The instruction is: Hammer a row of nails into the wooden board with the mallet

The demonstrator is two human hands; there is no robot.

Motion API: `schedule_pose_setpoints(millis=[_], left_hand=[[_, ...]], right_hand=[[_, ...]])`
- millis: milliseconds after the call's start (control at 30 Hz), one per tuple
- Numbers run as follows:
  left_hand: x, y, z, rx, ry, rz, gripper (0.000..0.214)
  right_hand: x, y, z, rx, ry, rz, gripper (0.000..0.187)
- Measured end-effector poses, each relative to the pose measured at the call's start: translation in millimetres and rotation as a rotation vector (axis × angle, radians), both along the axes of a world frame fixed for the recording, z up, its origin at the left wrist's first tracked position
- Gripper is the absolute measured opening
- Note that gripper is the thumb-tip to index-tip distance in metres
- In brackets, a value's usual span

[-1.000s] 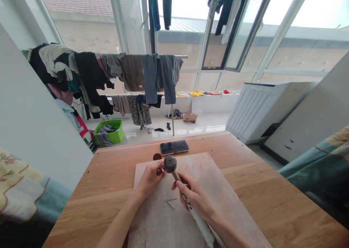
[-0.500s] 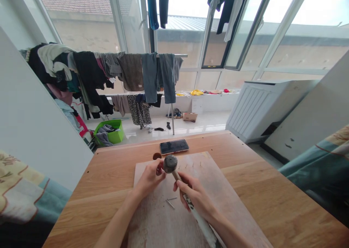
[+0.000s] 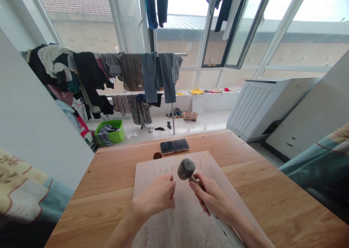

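My right hand (image 3: 214, 195) is wrapped round the handle of a mallet (image 3: 186, 169) with a dark, rounded head. The head is raised over the right part of a pale wooden board (image 3: 191, 208). My left hand (image 3: 159, 195) hangs over the middle of the board with its fingers curled in, left of the mallet and slightly blurred. Whatever its fingers hold, if anything, is hidden. A thin nail (image 3: 201, 163) stands upright beyond the mallet head. More small nails (image 3: 172, 167) stand in a row behind my left hand, and some of the row is covered by the mallet head.
A phone (image 3: 174, 146) lies beyond the board, near the far edge of the wooden table (image 3: 109, 193). Beside it is a round hole (image 3: 157, 155). Past the table are a laden clothes rack (image 3: 131, 73), a green basket (image 3: 117, 135) and a white cabinet-like unit (image 3: 251, 106).
My left hand has drawn back towards me from the row of nails, over where two loose nails lay. The mallet has moved right with my right hand.
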State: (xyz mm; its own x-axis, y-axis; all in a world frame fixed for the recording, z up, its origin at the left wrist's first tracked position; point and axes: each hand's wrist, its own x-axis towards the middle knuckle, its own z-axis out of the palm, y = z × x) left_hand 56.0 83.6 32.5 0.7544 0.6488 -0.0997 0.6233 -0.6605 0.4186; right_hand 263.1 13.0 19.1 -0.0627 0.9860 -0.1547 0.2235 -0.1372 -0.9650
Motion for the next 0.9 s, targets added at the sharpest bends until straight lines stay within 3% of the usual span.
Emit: schedule_pose_setpoints(millis=[100,200,300,433,667,900], left_hand=[[-20,16,5.8,-0.019,-0.093,0.112,0.016],[-41,34,8.2,0.027,-0.176,0.220,0.016],[-52,46,2.6,0.038,-0.246,0.245,0.018],[-48,50,-8.3,0.028,-0.302,0.205,0.019],[-34,46,-14.7,0.108,-0.210,0.172,0.021],[-34,53,-40.5,-0.062,-0.528,0.253,0.024]], right_hand=[[1,-20,-8.7,-0.002,-0.208,-0.008,0.028],[-1,-32,-20.5,0.022,-0.199,-0.037,0.026],[-5,-35,-27.5,0.016,-0.122,-0.071,0.029],[-8,-35,-28.1,-0.036,-0.087,-0.096,0.037],[-9,-37,-29.8,-0.043,-0.069,-0.115,0.042],[-7,-34,-28.8,-0.042,-0.111,-0.067,0.039]])
